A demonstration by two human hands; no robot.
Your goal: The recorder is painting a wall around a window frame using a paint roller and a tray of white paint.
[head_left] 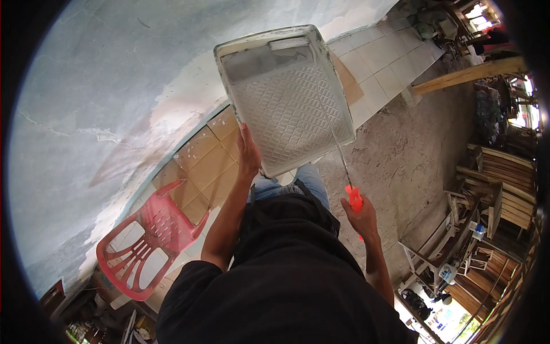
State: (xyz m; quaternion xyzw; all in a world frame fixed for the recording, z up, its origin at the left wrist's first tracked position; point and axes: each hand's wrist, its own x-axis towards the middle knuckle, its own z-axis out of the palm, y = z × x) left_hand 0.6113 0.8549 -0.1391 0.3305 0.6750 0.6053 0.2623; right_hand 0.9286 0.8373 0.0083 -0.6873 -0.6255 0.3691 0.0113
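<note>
My left hand (247,151) grips the left edge of a paint tray (295,123), near its close end. The tray is held up in front of me, its ribbed slope coated in pale paint and a greyish pool (246,64) lying in the far well. My right hand (362,215) is wrapped round the orange-red handle of a paint roller (353,198). The roller's thin metal rod runs forward over the tray, and its white roller head (289,43) rests at the far end of the well.
A patchy pale blue wall (114,86) rises on the left. A red plastic chair (150,241) stands close to it on tan tiles. To the right, rough concrete floor (395,155) leads to wooden benches (498,189); a wooden beam (470,75) crosses at the far right.
</note>
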